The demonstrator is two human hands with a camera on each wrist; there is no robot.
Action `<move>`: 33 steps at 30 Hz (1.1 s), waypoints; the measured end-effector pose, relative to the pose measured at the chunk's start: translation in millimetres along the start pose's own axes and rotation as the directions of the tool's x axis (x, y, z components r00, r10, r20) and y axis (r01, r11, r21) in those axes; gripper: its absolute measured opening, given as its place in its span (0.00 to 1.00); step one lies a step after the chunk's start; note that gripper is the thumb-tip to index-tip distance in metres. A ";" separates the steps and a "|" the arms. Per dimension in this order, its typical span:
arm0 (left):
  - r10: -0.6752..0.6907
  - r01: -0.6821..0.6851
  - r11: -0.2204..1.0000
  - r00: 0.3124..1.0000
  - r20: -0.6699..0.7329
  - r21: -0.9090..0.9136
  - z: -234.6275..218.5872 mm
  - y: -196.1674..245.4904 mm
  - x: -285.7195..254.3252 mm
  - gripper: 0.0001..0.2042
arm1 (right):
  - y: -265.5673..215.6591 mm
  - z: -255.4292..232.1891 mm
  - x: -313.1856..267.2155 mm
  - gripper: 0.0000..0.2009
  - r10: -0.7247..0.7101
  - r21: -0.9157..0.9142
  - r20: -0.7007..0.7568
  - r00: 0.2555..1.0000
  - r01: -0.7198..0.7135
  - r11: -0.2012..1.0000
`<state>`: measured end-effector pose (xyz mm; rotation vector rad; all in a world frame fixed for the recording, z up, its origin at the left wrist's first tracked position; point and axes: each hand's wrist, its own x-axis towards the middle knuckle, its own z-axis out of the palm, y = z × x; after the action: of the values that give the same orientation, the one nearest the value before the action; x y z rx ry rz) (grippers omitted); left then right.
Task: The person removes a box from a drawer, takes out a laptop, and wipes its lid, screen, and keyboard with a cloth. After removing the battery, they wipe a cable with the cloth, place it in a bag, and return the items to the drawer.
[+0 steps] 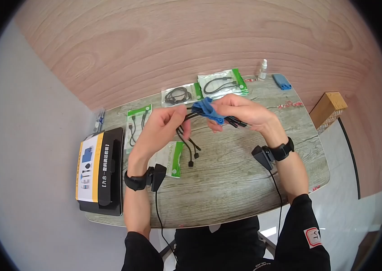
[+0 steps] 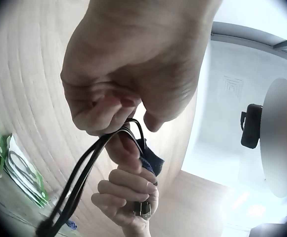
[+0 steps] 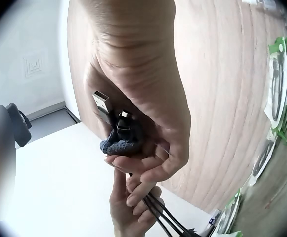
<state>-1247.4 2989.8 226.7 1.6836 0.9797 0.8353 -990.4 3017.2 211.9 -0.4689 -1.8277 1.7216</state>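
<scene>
Over the middle of the table, both hands hold one bundle of thin black cables (image 1: 194, 114). My left hand (image 1: 160, 129) pinches the bundle at its left part, and loose cable ends with small plugs (image 1: 191, 164) dangle below it. A blue cloth (image 1: 207, 109) is wrapped around the bundle, and my right hand (image 1: 246, 111) grips it there with curled fingers. Past the right hand, further cable ends stick out. In the right wrist view, a metal USB plug (image 3: 102, 102) and other connectors poke from the cloth (image 3: 121, 146) inside the palm.
Clear bags with green edges, holding cables, lie at the table's back (image 1: 220, 84) and left; another bag (image 1: 177, 162) lies below the left hand. A black and yellow box (image 1: 92, 169) sits at the left edge. A small bottle (image 1: 263, 71) and folded blue cloth (image 1: 282, 81) are back right.
</scene>
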 end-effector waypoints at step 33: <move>0.026 -0.004 0.993 0.983 -0.184 0.121 -24.6 -24.8 13.3 0.22 | 19.7 -63.3 -56.6 0.22 0.246 -0.797 -0.588 0.771 -0.604 -0.014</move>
<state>-1268.5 3016.4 211.1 1.7396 1.1651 0.9737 -910.0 3034.0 182.9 -1.9310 -2.5120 0.2201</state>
